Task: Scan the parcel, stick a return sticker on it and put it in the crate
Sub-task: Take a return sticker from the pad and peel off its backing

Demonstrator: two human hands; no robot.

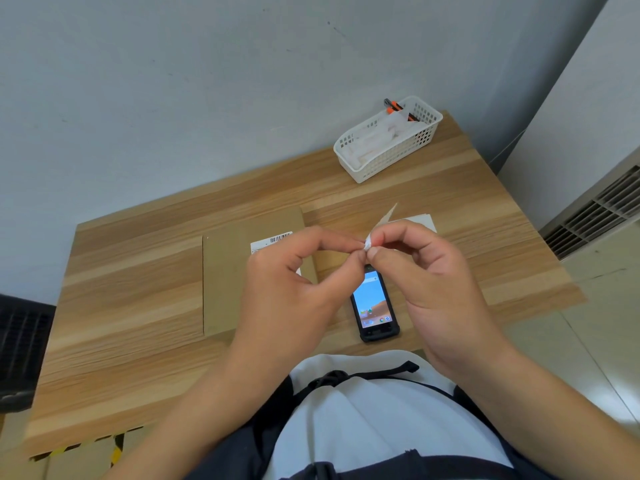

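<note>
A flat brown cardboard parcel (228,282) lies on the wooden table (131,306), with a white barcode label (273,240) near its far edge. Above it, my left hand (294,282) and my right hand (429,282) pinch a small sticker strip (379,225) between thumbs and forefingers; its free end points up and right. A black handheld scanner (375,308) with a lit screen lies on the table below my fingertips. A white sheet of stickers (424,221) sits behind my right hand, partly hidden.
A white perforated plastic basket (388,142) holding white wrapping and an orange-black tool stands at the table's far right corner. A dark crate (20,348) sits on the floor at the left. The wall is close behind the table.
</note>
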